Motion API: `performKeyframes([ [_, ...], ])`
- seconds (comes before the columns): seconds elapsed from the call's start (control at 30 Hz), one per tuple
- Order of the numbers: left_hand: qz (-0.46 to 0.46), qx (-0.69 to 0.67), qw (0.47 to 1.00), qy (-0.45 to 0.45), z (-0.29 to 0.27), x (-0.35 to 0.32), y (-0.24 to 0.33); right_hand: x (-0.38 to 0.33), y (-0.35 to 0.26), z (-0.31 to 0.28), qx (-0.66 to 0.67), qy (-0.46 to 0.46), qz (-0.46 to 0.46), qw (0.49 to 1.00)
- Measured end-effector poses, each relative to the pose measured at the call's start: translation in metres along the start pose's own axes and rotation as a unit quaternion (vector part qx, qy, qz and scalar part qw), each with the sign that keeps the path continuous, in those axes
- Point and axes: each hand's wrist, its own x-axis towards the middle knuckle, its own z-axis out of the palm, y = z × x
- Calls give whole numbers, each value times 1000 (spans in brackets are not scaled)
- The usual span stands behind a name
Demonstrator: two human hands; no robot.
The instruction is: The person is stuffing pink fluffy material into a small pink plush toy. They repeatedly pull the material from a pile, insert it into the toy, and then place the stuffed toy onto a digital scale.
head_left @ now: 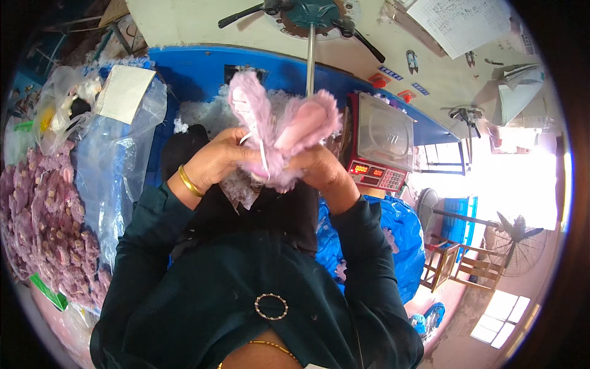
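Observation:
Between my two hands is a fluffy lilac plush piece [284,169] with two long ears standing up. One ear [309,126] shows a smooth pink inner face; the other ear [244,101] leans left and has a whitish label-like patch. My left hand [222,157], gold bangle at the wrist, grips the left side, a thin white strip beside its thumb. On the opposite side my right hand [319,167] is closed on the plush, its fingertips partly hidden in the fur. Below hangs a pointed, pale fluffy part [243,192].
White stuffing [206,114] lies behind the plush along a blue machine panel [184,67]. A metal pole [311,67] rises there. A red scale [381,138] stands right, above a blue bag [396,230]. Many lilac plush pieces [46,215] are heaped left beside clear plastic [107,178].

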Motion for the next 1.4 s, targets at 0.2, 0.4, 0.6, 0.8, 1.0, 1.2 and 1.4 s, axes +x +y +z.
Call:
performKeyframes([
  [0.2,59,257,964,-30,4,-9,-13,-21,4,-4,-5,-37,12,999],
  [0.4,237,436,868,29,13,24,-4,-13,-22,-34,-469,59,-270,839],
  [0.6,298,386,871,61,1,95,8,18,-61,-41,-521,150,-339,769],
  [0.8,387,522,759,-37,-24,128,12,34,-53,-31,-484,249,-274,793],
  [1.0,136,138,977,-85,-30,138,30,73,-61,-17,-800,355,-364,318],
  [1.2,136,188,970,76,-3,135,36,131,-105,-55,-696,426,-267,513],
  [1.4,161,269,947,71,-16,115,26,118,-78,-62,-676,380,-541,326],
])
